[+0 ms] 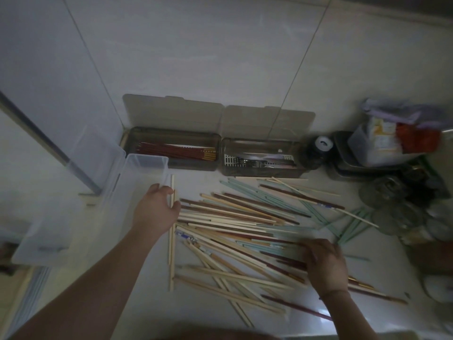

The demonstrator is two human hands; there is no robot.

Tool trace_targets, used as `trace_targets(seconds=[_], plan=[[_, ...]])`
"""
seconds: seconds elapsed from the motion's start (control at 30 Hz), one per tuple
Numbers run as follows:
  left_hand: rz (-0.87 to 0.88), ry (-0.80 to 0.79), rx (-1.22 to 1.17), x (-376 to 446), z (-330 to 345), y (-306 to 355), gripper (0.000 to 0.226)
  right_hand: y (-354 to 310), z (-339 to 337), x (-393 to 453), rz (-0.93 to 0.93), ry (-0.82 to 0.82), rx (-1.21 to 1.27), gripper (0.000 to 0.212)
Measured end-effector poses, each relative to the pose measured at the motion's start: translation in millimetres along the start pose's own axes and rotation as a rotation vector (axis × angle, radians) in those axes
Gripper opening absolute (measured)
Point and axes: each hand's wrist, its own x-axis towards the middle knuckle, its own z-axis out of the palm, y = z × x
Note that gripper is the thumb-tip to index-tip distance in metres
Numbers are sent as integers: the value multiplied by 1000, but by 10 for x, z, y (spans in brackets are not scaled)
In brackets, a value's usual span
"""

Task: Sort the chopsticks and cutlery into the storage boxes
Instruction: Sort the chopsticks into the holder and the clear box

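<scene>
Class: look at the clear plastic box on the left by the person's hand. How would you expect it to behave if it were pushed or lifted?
The clear plastic box looks thin-walled and holds nothing visible, so it is probably light. Standing on the smooth, glossy countertop, it would likely slide easily when nudged. It is long and low, so tipping seems unlikely.

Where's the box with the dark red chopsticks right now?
In the head view, the box sits against the back wall, left of the cutlery box, behind the clear tub.

Dim, bluish light throughout. A faint glare patch sits on the counter near the bottom right. Edges bend and darken; the right hand is motion-blurred.
</scene>
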Motion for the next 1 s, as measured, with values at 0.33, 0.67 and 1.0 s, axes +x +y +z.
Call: trace_targets(seconds=[0.33, 0.67, 1.0], plan=[[-3, 7, 0, -5, -14, 8, 34, 1, -12, 120, -83, -63, -6, 13], [-9, 22, -19, 6, 2, -16, 33, -281, -169, 800, 248, -15, 848, 27], [-15, -9, -12, -12, 9, -43, 36, -1687, 47, 1785, 542, 122, 1251, 12]])
